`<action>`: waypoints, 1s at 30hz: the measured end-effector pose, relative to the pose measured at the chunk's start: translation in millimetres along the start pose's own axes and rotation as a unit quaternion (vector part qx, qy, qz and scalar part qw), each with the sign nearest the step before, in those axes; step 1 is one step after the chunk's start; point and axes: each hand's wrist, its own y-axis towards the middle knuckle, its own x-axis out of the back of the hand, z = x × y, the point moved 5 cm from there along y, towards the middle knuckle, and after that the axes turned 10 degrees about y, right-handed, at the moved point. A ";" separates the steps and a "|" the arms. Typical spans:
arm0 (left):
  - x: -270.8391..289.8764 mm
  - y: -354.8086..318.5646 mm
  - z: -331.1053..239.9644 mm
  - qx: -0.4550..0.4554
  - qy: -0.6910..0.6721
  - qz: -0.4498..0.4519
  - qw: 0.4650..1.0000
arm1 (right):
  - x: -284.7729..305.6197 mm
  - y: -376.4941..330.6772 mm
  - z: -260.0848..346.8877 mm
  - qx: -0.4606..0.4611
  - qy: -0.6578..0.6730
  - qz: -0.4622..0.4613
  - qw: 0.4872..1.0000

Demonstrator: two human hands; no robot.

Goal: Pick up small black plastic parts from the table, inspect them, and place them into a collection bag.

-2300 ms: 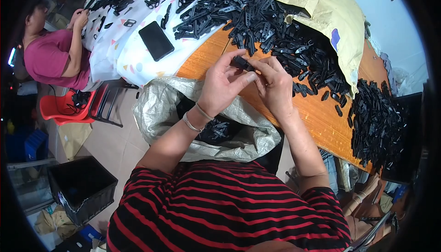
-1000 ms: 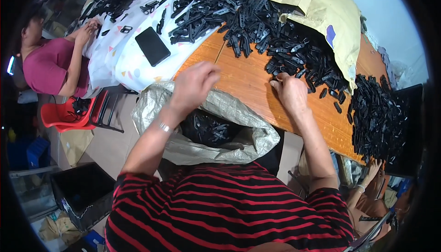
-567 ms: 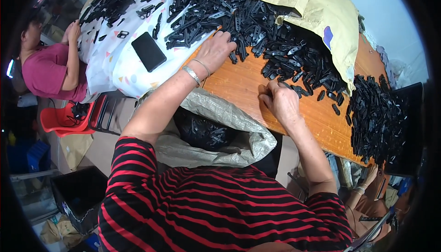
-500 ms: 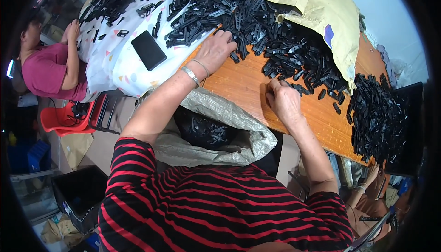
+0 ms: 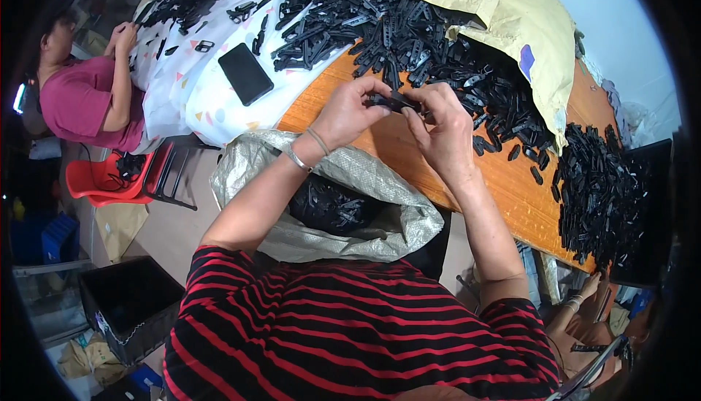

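My left hand (image 5: 349, 115) and my right hand (image 5: 444, 128) meet above the near part of the wooden table (image 5: 391, 149). Between their fingertips is a small black plastic part (image 5: 396, 100). Both hands pinch it; whether it is one piece or two fitted together I cannot tell. Just beyond the hands lies a big heap of long black plastic parts (image 5: 387, 32). To the right, shorter black parts (image 5: 504, 112) spill from under brown paper (image 5: 544, 87). Below my forearms a woven sack (image 5: 420, 227) gapes, with black parts (image 5: 332, 207) inside.
A black phone (image 5: 246, 74) lies on a patterned white sheet (image 5: 208, 101). Another person (image 5: 91, 105) sits at left, by a red chair (image 5: 109, 182). Stacked black parts (image 5: 595, 189) fill the table's right end. A second person's arm (image 5: 573, 306) shows at lower right.
My left hand has come back from the heap and my right hand has risen from the table toward it. They now hold a black plastic part between them.
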 end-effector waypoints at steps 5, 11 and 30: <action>-0.1 -7.7 -12.0 0.024 -0.091 -0.005 0.996 | -3.7 4.7 10.1 0.053 -0.062 0.025 0.996; 1.4 -11.6 -8.3 0.045 -0.116 -0.008 0.992 | -4.6 3.4 7.8 0.043 -0.053 0.035 0.997; 4.9 -28.8 -28.3 0.006 -0.126 -0.033 0.991 | -18.8 -0.6 -26.2 -0.240 0.303 0.074 0.920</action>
